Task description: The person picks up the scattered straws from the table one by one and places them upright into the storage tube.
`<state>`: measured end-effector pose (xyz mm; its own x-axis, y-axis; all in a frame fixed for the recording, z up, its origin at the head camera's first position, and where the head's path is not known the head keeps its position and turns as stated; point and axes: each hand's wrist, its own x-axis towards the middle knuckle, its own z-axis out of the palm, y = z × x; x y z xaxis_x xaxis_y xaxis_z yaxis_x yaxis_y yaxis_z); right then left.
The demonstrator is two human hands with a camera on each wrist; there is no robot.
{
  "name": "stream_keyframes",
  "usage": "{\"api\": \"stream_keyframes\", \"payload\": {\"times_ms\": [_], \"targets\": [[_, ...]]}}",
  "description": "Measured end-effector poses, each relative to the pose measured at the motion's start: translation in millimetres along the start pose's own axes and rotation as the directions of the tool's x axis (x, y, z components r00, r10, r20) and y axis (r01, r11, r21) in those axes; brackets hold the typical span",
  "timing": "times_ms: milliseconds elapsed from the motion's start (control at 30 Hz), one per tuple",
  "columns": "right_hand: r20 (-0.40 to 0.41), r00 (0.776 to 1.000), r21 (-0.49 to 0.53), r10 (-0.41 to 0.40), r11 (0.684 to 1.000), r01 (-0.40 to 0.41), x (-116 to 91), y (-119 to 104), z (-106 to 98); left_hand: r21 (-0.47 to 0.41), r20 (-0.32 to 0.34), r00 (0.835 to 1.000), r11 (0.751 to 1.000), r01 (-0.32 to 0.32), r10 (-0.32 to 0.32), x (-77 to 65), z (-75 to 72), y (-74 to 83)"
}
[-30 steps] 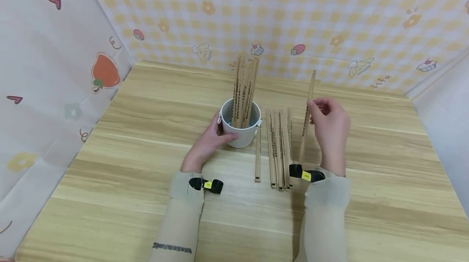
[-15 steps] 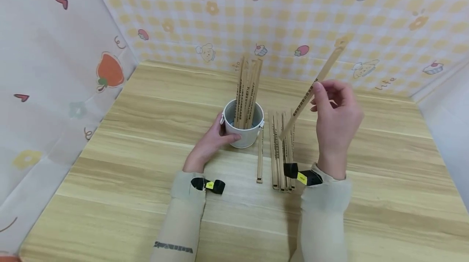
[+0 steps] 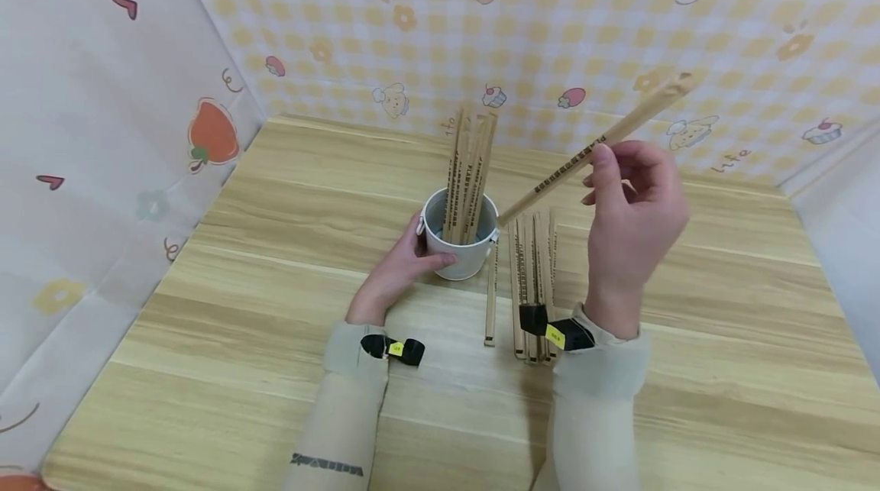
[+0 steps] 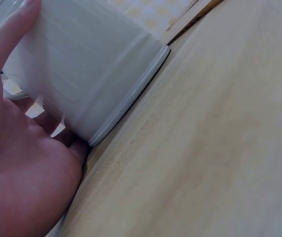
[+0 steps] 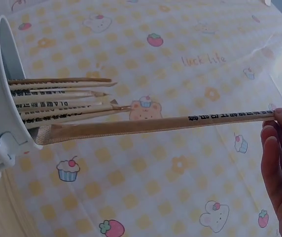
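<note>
A small white bucket (image 3: pixel 462 261) stands on the wooden table with several paper-wrapped straws (image 3: pixel 469 178) upright in it. My left hand (image 3: pixel 395 273) holds the bucket's left side, thumb across the front; in the left wrist view its fingers (image 4: pixel 47 116) reach behind the wall. Between thumb and fingers, my right hand (image 3: pixel 635 208) pinches one paper-wrapped straw (image 3: pixel 571 164) printed with dark characters. This straw slants down leftward, its lower end by the bucket's right rim. In the right wrist view that straw (image 5: pixel 151 127) ends in front of the rim; whether they touch, I cannot tell.
Right of the bucket, several more wrapped straws (image 3: pixel 532 285) lie side by side on the table (image 3: pixel 261 308). A single straw (image 3: pixel 491 300) lies apart, nearer the bucket. Behind the table hangs a yellow-checked cloth (image 3: pixel 412 40); a white patterned cloth (image 3: pixel 89 132) covers the left side.
My right hand has tilted the pinched straw from nearly upright to a slant, and its lower end has swung left and up to the bucket's rim. The left hand keeps its hold.
</note>
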<state>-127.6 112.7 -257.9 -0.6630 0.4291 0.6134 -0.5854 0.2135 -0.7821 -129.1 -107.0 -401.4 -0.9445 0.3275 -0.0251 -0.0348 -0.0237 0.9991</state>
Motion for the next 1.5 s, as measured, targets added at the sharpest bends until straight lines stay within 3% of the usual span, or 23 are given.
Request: {"api": "stream_keyframes", "payload": {"times_ms": [400, 467, 667, 933, 1133, 1367, 1500], "targets": [[0.109, 0.994, -0.029, -0.013, 0.999, 0.017, -8.4, -0.7, 12.0, -0.015, 0.000, 1.000, 1.000, -0.002, 0.002, 0.7, 0.2, -0.6], [0.141, 0.990, -0.052, -0.023, 0.998, 0.031, -9.1, 3.9, 13.7, -0.016, 0.000, 1.000, 1.000, -0.004, 0.004, 0.9, 0.2, -0.6], [0.215, 0.975, -0.149, 0.050, 0.989, -0.018, -13.1, 32.3, 21.0, -0.021, -0.001, 1.000, 1.000, -0.010, 0.010, 1.4, 0.2, -1.1], [0.357, 0.932, -0.334, 0.070, 0.941, 0.058, -22.0, 58.7, 30.3, -0.021, 0.002, 1.000, 1.000, -0.021, 0.021, 3.0, -0.4, -5.6], [0.428, 0.890, -0.420, 0.159, 0.907, 0.040, -26.8, 65.8, 34.7, -0.010, 0.007, 1.000, 1.000, -0.016, 0.016, 2.5, -1.0, -5.2], [0.475, 0.846, -0.492, 0.241, 0.870, 0.029, -29.1, 73.1, 36.9, 0.007, -0.007, 1.000, 1.000, -0.006, 0.006, 10.1, -5.4, -23.8], [0.496, 0.828, -0.511, 0.263, 0.859, 0.033, -30.4, 76.7, 36.8, 0.010, -0.009, 1.000, 1.000, -0.024, 0.024, 10.2, -5.2, -25.8]]}}
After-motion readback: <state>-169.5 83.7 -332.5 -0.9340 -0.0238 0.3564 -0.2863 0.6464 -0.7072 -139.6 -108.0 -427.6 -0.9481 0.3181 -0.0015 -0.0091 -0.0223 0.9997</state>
